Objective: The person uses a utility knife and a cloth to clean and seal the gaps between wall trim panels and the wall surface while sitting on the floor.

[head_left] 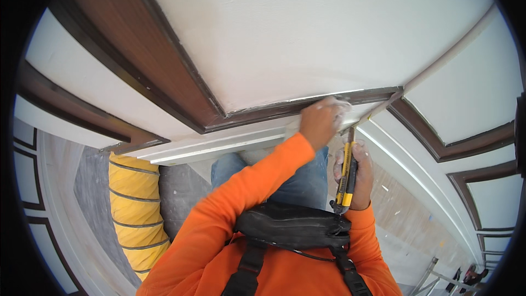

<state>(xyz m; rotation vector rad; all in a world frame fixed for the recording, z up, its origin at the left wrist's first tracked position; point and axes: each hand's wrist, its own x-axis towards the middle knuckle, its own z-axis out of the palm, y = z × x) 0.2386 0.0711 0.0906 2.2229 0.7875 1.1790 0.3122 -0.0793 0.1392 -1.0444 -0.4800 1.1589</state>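
My left hand (pixel 319 124) reaches up to the dark brown trim strip (pixel 274 111) along the lower edge of a white wall panel (pixel 329 27). Its fingers are curled against the strip and whitened, slightly blurred. Something pale shows at the fingertips and beside the wrist; I cannot make out what it is. Just right of it and lower, my right hand (pixel 363 172) grips a yellow and black utility knife (pixel 346 178), held upright with its tip end toward the wall. White dust or paste coats the right fingers. White residue lines the trim's upper edge near my left hand.
A yellow ribbed duct hose (pixel 137 208) stands at the left on the grey floor (pixel 186 192). Black waist bag (pixel 293 225) hangs at my front. More brown-framed panels (pixel 487 120) run along the right wall, meeting at a corner. A metal frame (pixel 430 277) sits lower right.
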